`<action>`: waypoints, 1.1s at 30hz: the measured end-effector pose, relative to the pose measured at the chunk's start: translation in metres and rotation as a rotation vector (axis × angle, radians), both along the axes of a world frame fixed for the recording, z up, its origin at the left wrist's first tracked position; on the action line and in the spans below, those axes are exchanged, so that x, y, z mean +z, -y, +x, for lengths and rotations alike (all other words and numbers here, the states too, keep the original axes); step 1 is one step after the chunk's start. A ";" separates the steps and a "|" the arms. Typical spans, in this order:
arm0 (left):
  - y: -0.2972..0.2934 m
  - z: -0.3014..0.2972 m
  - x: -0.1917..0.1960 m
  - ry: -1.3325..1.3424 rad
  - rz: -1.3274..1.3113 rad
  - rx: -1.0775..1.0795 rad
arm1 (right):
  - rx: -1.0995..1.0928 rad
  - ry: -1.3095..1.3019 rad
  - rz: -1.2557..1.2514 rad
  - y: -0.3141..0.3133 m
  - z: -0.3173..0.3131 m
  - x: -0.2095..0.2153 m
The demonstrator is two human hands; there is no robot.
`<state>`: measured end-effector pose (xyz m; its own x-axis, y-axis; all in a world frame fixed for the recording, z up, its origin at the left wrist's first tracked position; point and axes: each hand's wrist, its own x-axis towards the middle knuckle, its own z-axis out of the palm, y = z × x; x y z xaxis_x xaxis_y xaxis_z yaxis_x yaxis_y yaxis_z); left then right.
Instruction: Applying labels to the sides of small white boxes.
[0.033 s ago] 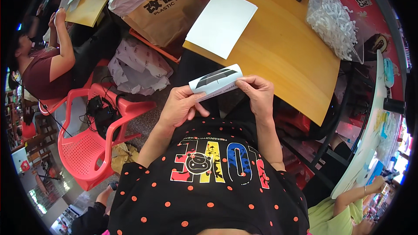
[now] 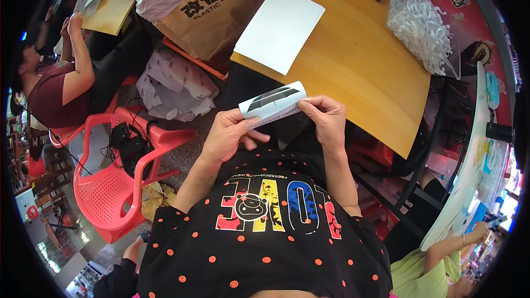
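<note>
both hands, left hand [image 2: 229, 135] and right hand [image 2: 326, 121], pinch a small white printed box [image 2: 272, 104] off the wooden table's [image 2: 359, 72] near edge; even end grips should keep it level.

Both hands raised together at frame centre.
Left hand [image 2: 228, 134] curls its fingers inward, thumb pointing right; right hand [image 2: 326, 120] pinches with bent fingers. Both forearms rise from the lower edge.

Glossy paper box [image 2: 273, 103]; smooth wooden table [image 2: 353, 60]; plastic chair [image 2: 110, 193]
</note>
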<state>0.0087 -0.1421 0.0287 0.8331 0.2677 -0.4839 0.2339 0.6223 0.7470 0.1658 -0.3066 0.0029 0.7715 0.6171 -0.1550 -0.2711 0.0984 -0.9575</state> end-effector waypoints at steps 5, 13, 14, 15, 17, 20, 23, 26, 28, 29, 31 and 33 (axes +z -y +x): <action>0.000 0.002 -0.008 0.097 -0.138 0.096 | -0.003 0.001 -0.061 -0.003 -0.002 -0.001; 0.011 0.002 -0.017 0.104 0.284 0.149 | 0.026 -0.088 0.007 -0.007 -0.003 -0.001; 0.011 0.002 -0.018 0.101 0.298 0.167 | 0.052 -0.076 -0.006 -0.006 -0.003 -0.003; 0.010 0.002 -0.018 0.080 0.266 0.157 | 0.049 -0.075 0.001 -0.006 -0.004 -0.003; 0.009 0.002 -0.016 0.037 0.201 0.139 | 0.045 -0.074 0.017 -0.006 -0.005 -0.003; 0.008 0.002 -0.020 0.091 0.081 0.146 | 0.034 -0.055 0.010 -0.006 -0.005 -0.005; 0.007 0.003 -0.025 0.121 -0.038 0.176 | 0.033 -0.023 0.022 -0.008 -0.007 -0.007; 0.003 0.001 -0.031 0.135 -0.178 0.165 | 0.027 -0.014 0.017 -0.009 -0.006 -0.007; 0.004 0.002 -0.033 0.103 -0.208 0.167 | 0.031 0.009 -0.001 -0.009 -0.004 -0.008; 0.004 0.002 -0.034 0.087 -0.224 0.168 | 0.033 0.021 -0.010 -0.009 -0.004 -0.008; 0.005 0.002 -0.033 0.098 -0.194 0.157 | 0.037 0.018 -0.006 -0.008 -0.003 -0.012; 0.006 0.002 -0.033 0.115 -0.175 0.163 | 0.041 0.014 0.003 -0.009 -0.003 -0.014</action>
<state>0.0105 -0.1486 -0.0043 0.8379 0.3236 -0.4396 0.0400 0.7668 0.6407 0.1629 -0.2978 -0.0113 0.7479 0.6484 -0.1421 -0.2613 0.0909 -0.9610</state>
